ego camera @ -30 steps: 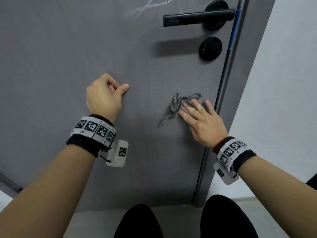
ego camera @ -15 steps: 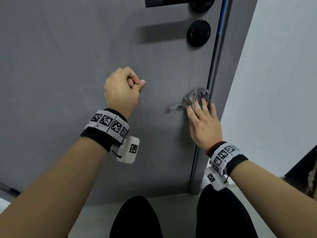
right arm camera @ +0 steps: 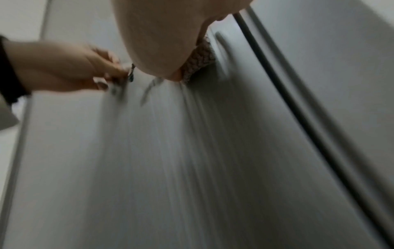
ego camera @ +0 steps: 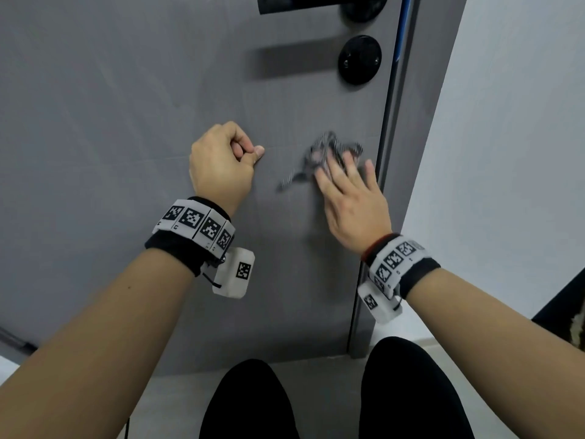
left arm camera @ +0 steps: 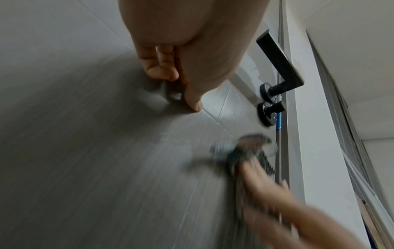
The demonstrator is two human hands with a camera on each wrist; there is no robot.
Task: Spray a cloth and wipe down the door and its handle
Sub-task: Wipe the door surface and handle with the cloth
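Observation:
The grey door (ego camera: 110, 122) fills the head view, with its black lever handle (ego camera: 316, 3) at the top edge and a round black lock knob (ego camera: 359, 60) below it. My right hand (ego camera: 351, 191) presses a patterned grey cloth (ego camera: 329, 150) flat against the door near its right edge; both are motion-blurred. My left hand (ego camera: 221, 166) is curled into a fist that holds nothing, its thumb tip on the door. The left wrist view shows the left hand (left arm camera: 181, 67), the handle (left arm camera: 279, 62) and the cloth (left arm camera: 251, 151). In the right wrist view, the cloth (right arm camera: 200, 59) sits under my right hand (right arm camera: 162, 33).
A white wall (ego camera: 506, 153) runs to the right of the door's edge (ego camera: 389, 185). A pale floor (ego camera: 177, 394) lies below, with my dark-trousered knees (ego camera: 247, 403) close to the door. A dark object (ego camera: 566, 308) shows at the far right.
My right hand slid the cloth right to the door's edge, then back a little left and up. The left fist shifted right along the door, then stayed. The camera dropped lower.

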